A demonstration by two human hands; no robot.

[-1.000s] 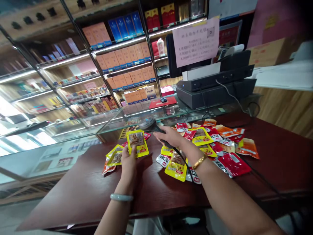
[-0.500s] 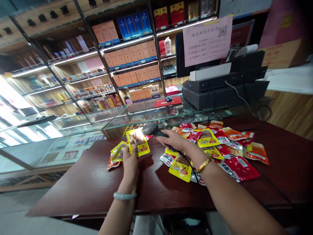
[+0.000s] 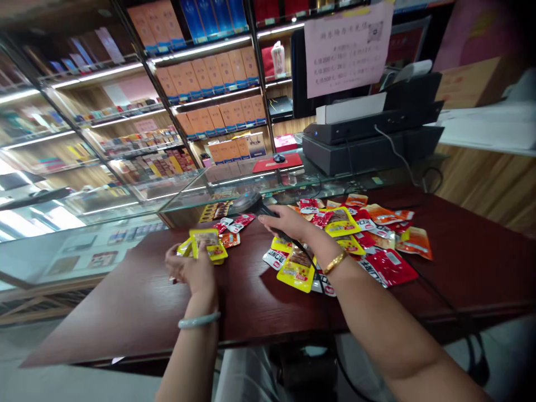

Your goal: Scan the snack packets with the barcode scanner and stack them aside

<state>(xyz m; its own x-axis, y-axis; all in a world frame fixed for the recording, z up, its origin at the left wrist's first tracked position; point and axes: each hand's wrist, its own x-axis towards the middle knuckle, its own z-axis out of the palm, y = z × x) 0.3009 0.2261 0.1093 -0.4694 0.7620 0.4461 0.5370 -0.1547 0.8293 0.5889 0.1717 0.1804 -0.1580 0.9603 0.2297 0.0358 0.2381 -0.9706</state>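
The left hand [image 3: 196, 273] pinches a flat, glossy yellow plastic packet [image 3: 213, 242], apparently setting it aside, which calls for loosening next, while the right hand [image 3: 290, 222] grips a black handheld scanner [image 3: 263, 209].

Left hand [image 3: 195, 271] covers part of the yellow-edged plastic snack packet [image 3: 213, 248], right hand [image 3: 291, 222] hides some of the black handheld scanner [image 3: 262, 209]. Pink paper sign's [image 3: 347, 50] bottom line is too tiny to read, tall blue boxes [image 3: 213, 18] get chopped up top.

Packets [image 3: 341, 223] on table [image 3: 138, 312], shelves [image 3: 209, 47] behind
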